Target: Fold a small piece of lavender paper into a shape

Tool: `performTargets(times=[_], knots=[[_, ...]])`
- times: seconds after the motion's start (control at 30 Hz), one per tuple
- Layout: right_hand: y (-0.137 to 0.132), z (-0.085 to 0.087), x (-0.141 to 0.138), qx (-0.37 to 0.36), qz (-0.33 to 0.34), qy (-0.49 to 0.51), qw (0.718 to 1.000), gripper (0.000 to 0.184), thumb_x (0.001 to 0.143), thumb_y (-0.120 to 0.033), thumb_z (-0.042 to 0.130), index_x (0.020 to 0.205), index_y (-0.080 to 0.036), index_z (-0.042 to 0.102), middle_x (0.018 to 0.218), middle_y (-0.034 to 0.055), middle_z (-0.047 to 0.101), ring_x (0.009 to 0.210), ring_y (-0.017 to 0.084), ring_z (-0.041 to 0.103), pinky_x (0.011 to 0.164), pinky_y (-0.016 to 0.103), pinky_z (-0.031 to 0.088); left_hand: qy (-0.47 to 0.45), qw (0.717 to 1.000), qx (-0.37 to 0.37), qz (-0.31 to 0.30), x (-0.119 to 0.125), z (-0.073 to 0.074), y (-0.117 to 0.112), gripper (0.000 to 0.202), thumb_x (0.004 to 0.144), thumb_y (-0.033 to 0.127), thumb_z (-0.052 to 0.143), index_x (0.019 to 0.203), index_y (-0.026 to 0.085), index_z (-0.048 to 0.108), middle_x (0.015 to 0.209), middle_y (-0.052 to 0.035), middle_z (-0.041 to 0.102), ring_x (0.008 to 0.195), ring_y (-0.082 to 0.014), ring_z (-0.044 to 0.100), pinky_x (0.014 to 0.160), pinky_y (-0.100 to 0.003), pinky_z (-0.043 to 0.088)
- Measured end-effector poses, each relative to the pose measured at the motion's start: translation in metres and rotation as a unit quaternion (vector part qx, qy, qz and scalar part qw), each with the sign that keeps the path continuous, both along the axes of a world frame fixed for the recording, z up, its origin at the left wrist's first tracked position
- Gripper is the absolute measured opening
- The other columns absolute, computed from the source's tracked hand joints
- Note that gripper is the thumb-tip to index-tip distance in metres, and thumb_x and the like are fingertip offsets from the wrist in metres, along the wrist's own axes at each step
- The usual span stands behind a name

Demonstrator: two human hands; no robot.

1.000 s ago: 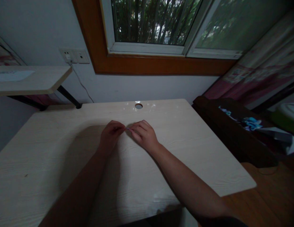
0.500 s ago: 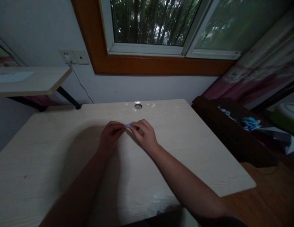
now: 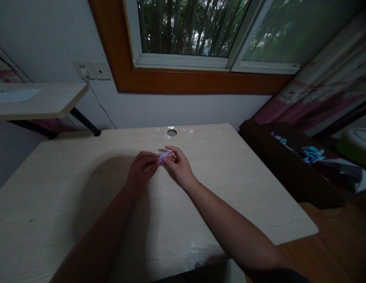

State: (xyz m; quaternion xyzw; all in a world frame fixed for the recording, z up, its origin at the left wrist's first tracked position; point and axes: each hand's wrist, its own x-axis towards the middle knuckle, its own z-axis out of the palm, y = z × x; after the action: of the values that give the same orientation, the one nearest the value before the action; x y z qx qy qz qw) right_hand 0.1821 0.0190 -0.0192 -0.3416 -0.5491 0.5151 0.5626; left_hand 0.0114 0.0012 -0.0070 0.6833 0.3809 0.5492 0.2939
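Observation:
A small, light purple piece that looks like folded paper (image 3: 163, 156) is held between my two hands over the pale wooden desk (image 3: 230, 188). My left hand (image 3: 141, 169) pinches its left end between thumb and fingers. At its right side, my right hand (image 3: 179, 165) grips it with the thumb in front, the index finger raised and extended beyond it. The fingers hide part of the piece, so its full shape does not show.
A round cable hole (image 3: 172, 133) is cut near the desk's back edge. A raised shelf (image 3: 53, 98) stands at the left on black legs. Beyond the desk's right edge sits a dark wooden cabinet (image 3: 289, 165) with blue items on it. A white cable (image 3: 100, 104) hangs from the wall socket.
More of the light purple piece shows between the hands, and it is tilted up at its right side. The right index finger has lifted and stretched out. Both hands remain near the same spot.

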Motion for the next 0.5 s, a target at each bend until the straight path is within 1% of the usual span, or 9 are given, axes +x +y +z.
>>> performTargets(times=[0.03,0.1,0.13,0.2,0.27,0.37,0.5], knots=[[0.0007,-0.0014,0.0003,0.006,-0.006,-0.007,1.000,0.049,0.081,-0.038,0.072,0.124,-0.028,0.053,0.081,-0.0025,0.062,0.076,0.015,0.065,0.075,0.033,0.056,-0.022,0.999,-0.025,-0.009,0.0006,-0.0023,0.0004,0.017,0.082,0.030,0.071,0.097,0.021,0.068,0.106,-0.0078,0.063,0.098,-0.0185,0.065,0.083,-0.033,0.059],[0.0017,-0.0036,0.0004,0.012,-0.017,-0.015,1.000,0.052,0.080,-0.036,0.074,0.126,-0.028,0.052,0.079,-0.0037,0.061,0.074,0.014,0.063,0.073,0.031,0.054,-0.057,0.995,-0.084,-0.004,0.0016,-0.0068,0.0017,0.022,0.080,0.031,0.074,0.096,0.020,0.065,0.097,-0.0053,0.065,0.088,-0.0163,0.067,0.080,-0.031,0.059],[0.0021,-0.0043,0.0003,0.012,-0.020,-0.013,1.000,0.053,0.079,-0.035,0.075,0.126,-0.028,0.052,0.078,-0.0041,0.061,0.072,0.013,0.063,0.072,0.030,0.053,-0.059,0.992,-0.113,0.004,0.0021,-0.0085,0.0025,0.025,0.077,0.032,0.076,0.094,0.019,0.064,0.091,-0.0038,0.067,0.082,-0.0154,0.068,0.076,-0.030,0.059],[0.0025,-0.0049,0.0001,0.009,-0.020,-0.003,1.000,0.054,0.077,-0.033,0.077,0.125,-0.028,0.054,0.077,-0.0046,0.060,0.071,0.013,0.062,0.071,0.028,0.052,-0.062,0.987,-0.148,0.009,0.0026,-0.0101,0.0036,0.030,0.075,0.033,0.078,0.097,0.019,0.063,0.086,-0.0026,0.069,0.076,-0.0149,0.069,0.073,-0.029,0.058],[0.0026,-0.0042,0.0002,0.002,-0.015,0.008,1.000,0.053,0.076,-0.031,0.078,0.124,-0.028,0.055,0.077,-0.0046,0.061,0.071,0.013,0.062,0.072,0.029,0.051,-0.068,0.983,-0.171,0.006,0.0025,-0.0092,0.0039,0.030,0.076,0.034,0.077,0.097,0.019,0.063,0.081,-0.0018,0.070,0.072,-0.0147,0.069,0.072,-0.029,0.058],[0.0021,-0.0018,0.0005,-0.007,-0.012,0.011,1.000,0.051,0.075,-0.031,0.078,0.122,-0.027,0.056,0.078,-0.0035,0.064,0.073,0.014,0.063,0.074,0.030,0.051,-0.083,0.978,-0.192,0.000,0.0021,-0.0058,0.0037,0.024,0.079,0.033,0.074,0.094,0.018,0.063,0.075,-0.0007,0.069,0.068,-0.0141,0.068,0.069,-0.029,0.056],[0.0006,0.0014,0.0008,-0.017,-0.028,-0.004,0.999,0.048,0.074,-0.031,0.078,0.118,-0.025,0.060,0.076,-0.0027,0.065,0.072,0.014,0.063,0.072,0.029,0.051,-0.096,0.975,-0.201,-0.008,0.0024,-0.0037,0.0038,0.023,0.081,0.034,0.071,0.094,0.017,0.063,0.074,-0.0009,0.070,0.067,-0.0144,0.068,0.068,-0.029,0.056]])
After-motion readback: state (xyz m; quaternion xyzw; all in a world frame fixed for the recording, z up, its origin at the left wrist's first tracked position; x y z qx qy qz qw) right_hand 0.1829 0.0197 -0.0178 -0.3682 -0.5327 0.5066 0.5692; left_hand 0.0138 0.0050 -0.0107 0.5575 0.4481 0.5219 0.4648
